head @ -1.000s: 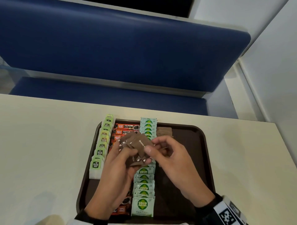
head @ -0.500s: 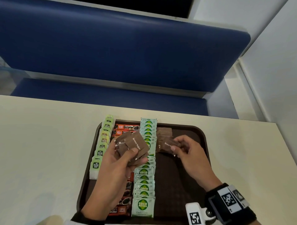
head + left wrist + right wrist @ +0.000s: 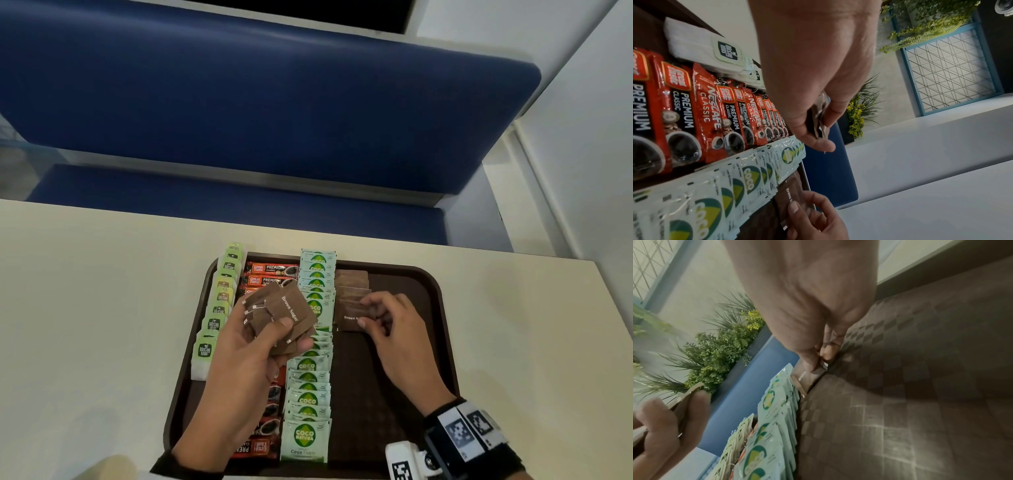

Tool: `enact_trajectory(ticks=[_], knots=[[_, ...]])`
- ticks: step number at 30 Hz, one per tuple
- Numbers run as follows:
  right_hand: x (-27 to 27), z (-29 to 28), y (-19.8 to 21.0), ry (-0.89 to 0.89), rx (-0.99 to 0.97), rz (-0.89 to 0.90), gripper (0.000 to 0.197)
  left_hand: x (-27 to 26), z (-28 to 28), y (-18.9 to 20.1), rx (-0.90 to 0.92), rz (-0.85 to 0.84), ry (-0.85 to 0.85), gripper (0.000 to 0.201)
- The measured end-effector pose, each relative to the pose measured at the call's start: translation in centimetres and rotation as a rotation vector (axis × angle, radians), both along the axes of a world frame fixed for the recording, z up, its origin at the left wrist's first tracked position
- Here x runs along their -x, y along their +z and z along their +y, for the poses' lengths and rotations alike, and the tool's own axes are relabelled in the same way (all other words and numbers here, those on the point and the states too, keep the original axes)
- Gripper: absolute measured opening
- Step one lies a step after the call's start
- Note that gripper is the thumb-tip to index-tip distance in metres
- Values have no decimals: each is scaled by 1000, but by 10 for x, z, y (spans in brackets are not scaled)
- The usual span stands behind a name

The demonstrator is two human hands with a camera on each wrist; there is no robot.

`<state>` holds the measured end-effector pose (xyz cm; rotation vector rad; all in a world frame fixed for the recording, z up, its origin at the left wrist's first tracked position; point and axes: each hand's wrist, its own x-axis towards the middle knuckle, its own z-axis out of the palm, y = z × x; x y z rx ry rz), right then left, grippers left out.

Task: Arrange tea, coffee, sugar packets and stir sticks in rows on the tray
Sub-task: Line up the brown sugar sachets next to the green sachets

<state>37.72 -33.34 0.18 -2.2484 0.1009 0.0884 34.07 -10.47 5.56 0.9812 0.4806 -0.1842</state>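
Now right hand [image 3: 394, 329] had moved off the left hand [image 3: 253, 346], whose fanned brown sugar stack [image 3: 281, 315] stayed pinched, and pressed one brown sugar packet [image 3: 352, 317] onto the tray [image 3: 442, 342]'s fourth row; row growing.

L hand [image 3: 253, 346] grips fanned brown sugar packets [image 3: 284, 313] over tray [image 3: 442, 329] centre. R hand [image 3: 394, 329] pinches one packet [image 3: 352, 317] at 1 o'clock, just beside coco sugar row [image 3: 308, 377].

Bare hands; right wrist carries a black strap [image 3: 442, 442] with white square-coded marker tags [image 3: 459, 432]; white camera block [image 3: 406, 460] beside it; left wrist shows a dark cuff [image 3: 186, 464].
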Motion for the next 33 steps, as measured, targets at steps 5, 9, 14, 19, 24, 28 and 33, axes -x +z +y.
enact_trajectory(ticks=[5, 9, 14, 19, 24, 28, 33], knots=[[0, 3, -2, 8, -8, -11, 30, 0, 1, 0, -1, 2, 10, 40], [1, 3, -3, 1, -25, -10, 36, 0, 2, -1, 1, 3, 8, 39], [1, 1, -7, -18, -47, -26, 42, 1, 3, -2, 8, 3, 16, 40], [1, 0, -10, -39, -44, -18, 43, 3, 1, 0, 9, 4, 16, 40], [4, 2, -1, -110, 0, -36, 38, 4, -2, 1, -5, -1, 8, 40], [10, 18, 31, -147, -228, -41, 29, 5, -7, 2, -54, -21, -21, 42], [12, 39, 64, 79, -515, 185, 14, 7, -14, 2, -87, -38, -54, 45]])
